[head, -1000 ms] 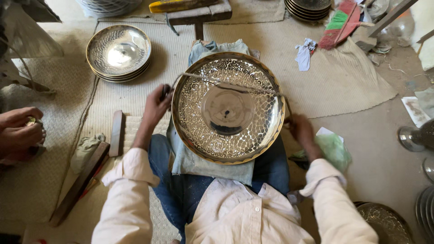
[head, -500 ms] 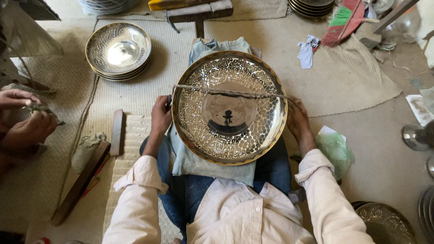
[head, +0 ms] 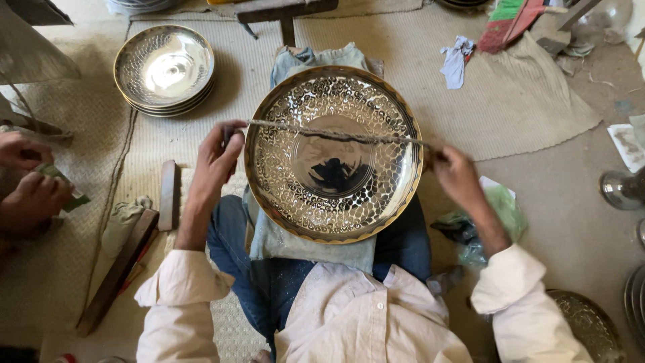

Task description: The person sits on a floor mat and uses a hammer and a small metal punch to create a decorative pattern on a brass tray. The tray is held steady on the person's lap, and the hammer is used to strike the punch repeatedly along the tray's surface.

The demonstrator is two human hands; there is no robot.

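Observation:
A large round hammered metal plate [head: 334,153] with a brass-coloured rim rests on a blue cloth [head: 316,242] over my lap. A twisted cord [head: 336,134] is stretched taut across the plate's upper half. My left hand [head: 216,161] grips the cord's left end just off the plate's left rim. My right hand [head: 455,176] grips the cord's right end just past the right rim. Both arms wear white sleeves.
A stack of shiny hammered bowls [head: 164,69] sits at the upper left on a woven mat. Another person's hands [head: 30,185] hold something small at the far left. Wooden blocks [head: 168,195] lie left of my knee. A green bag [head: 500,215], rags and more metalware lie right.
Both hands have moved outward and slightly lower while pulling the cord, which now lies a little tilted across the plate. The other person's hands at the left have shifted.

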